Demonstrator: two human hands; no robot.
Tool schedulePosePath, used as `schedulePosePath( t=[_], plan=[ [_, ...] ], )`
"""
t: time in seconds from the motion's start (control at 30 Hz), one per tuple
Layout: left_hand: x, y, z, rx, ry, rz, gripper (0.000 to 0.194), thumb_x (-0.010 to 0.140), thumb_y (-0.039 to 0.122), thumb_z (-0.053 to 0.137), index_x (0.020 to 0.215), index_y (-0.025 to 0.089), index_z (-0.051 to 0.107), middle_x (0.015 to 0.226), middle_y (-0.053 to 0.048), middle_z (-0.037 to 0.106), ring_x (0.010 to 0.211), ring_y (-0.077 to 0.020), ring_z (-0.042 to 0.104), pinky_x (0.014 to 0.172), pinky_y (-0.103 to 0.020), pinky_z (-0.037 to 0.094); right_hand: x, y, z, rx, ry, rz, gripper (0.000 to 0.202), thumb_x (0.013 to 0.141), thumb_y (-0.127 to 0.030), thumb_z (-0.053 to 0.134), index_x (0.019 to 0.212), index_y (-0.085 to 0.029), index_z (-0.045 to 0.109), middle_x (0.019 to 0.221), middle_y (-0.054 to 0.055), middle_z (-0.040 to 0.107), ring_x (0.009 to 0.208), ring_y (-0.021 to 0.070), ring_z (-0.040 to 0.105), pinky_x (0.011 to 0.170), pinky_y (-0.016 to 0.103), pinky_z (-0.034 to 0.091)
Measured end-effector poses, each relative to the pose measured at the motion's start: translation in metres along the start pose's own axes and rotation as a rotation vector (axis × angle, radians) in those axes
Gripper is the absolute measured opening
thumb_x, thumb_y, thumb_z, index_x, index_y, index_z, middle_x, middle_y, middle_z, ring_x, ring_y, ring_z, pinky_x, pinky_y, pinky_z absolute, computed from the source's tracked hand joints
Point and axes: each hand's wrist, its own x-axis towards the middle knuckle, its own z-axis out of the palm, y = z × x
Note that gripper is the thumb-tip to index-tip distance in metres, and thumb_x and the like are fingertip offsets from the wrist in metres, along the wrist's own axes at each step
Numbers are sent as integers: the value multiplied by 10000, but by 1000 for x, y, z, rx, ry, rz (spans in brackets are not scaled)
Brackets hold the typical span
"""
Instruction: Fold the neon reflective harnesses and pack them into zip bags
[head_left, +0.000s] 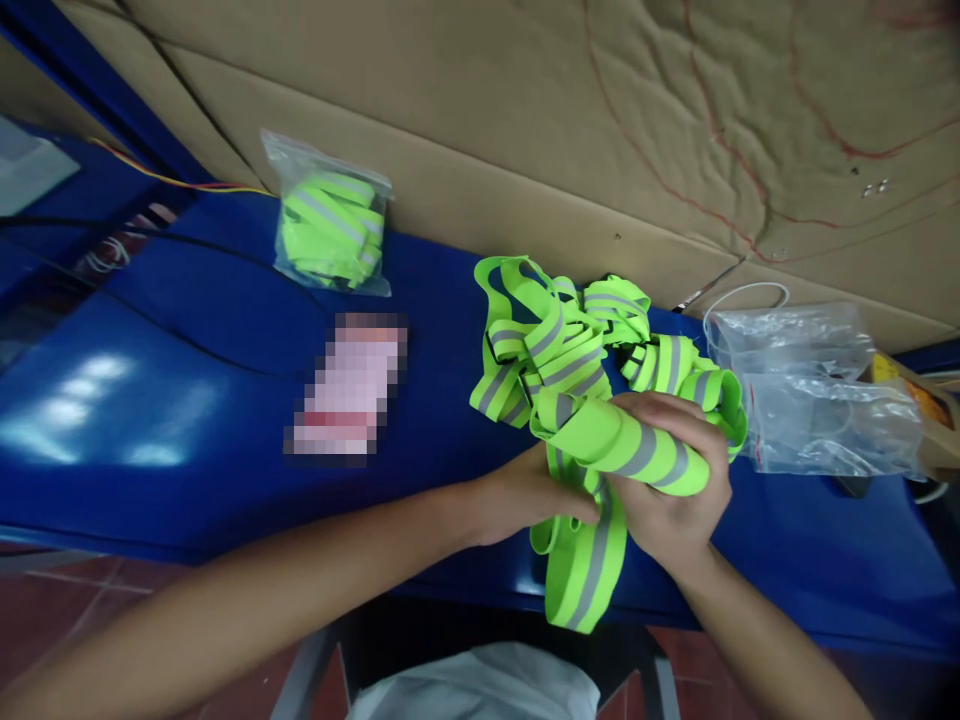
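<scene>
Right hand (694, 505) is wrapped around a folded lime strap (637, 448) with grey stripes, left hand (517, 497) just beside it grips a hanging lime loop (589, 575), heaped straps (555, 345) lie just beyond both, clear plastic bags (832, 425) right of the right hand.

Left grip (521, 498) partly hidden by green strap (589, 580)

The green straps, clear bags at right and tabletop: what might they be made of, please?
The green straps look like woven fabric, matte, folding in soft loops. The clear bags are probably thin plastic: glossy, see-through, wrinkled. The tabletop looks glossy blue, with bright reflections, perhaps painted metal or laminate.
</scene>
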Motion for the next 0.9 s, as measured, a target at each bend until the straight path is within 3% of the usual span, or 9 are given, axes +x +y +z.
schedulePosePath(
  t=[0.17,0.3,0.47,0.53,0.63,0.7,0.77,0.83,0.9],
  plan=[
    [4,0,-1,97,32,2,372,592,206,895,945,190,778,929,-23,775,878,-206,696,822,-322,532,5,3,-12,-2,-88,-9,422,849,-237,781,1250,-294,665,1157,77,711,1095,302,709,935,494,604],
    [2,7,-1,50,-132,-20,389,700,354,871,1029,164,784,970,-86,797,961,-264,732,900,-385,550,13,11,-29,10,-224,-128,413,882,-272,780,1282,-289,679,1214,85,711,1118,307,725,928,476,635],
    [-12,22,0,-76,-36,15,498,598,234,922,1057,142,755,980,-60,792,921,-222,721,867,-321,541,18,19,-35,32,-270,-310,349,929,-176,707,1268,-258,721,1233,97,691,1195,326,694,978,504,623],
    [-16,28,-1,-76,-150,0,459,568,195,945,981,130,756,876,-24,776,823,-178,703,828,-289,544,19,22,-34,-30,-257,-326,375,929,-148,694,1270,-302,720,1243,77,687,1194,306,685,989,495,614],
    [-17,31,-3,-157,-296,44,564,602,425,966,1028,129,745,895,-49,780,793,-189,713,776,-304,573,21,25,-33,-62,-306,-267,421,930,-97,655,1263,-348,713,1305,56,665,1250,284,652,1044,486,583],
    [-14,32,-3,-220,-247,106,698,641,582,915,1166,165,721,1079,-101,783,902,-245,739,768,-341,599,25,28,-37,-4,-409,-187,429,952,-84,597,1279,-341,699,1384,53,627,1371,287,576,1136,512,520],
    [-11,33,-3,-230,-159,115,672,706,514,897,1266,208,689,1250,-119,743,1038,-287,733,802,-373,612,29,30,-43,100,-587,-78,414,986,-126,561,1326,-334,672,1507,45,554,1512,292,428,1229,542,415],
    [-9,36,-2,-196,-83,94,637,728,320,890,1317,225,667,1307,-112,721,1114,-300,712,866,-396,601,32,31,-50,246,-791,45,379,996,-275,614,1369,-338,648,1625,26,447,1590,310,273,1272,562,330],
    [-8,37,-2,-145,-32,76,636,699,219,879,1302,209,676,1216,-107,753,1081,-300,716,870,-394,584,34,33,-52,417,-791,166,469,960,-467,666,1415,-366,608,1679,5,372,1596,332,250,1267,578,324]
  ],
)
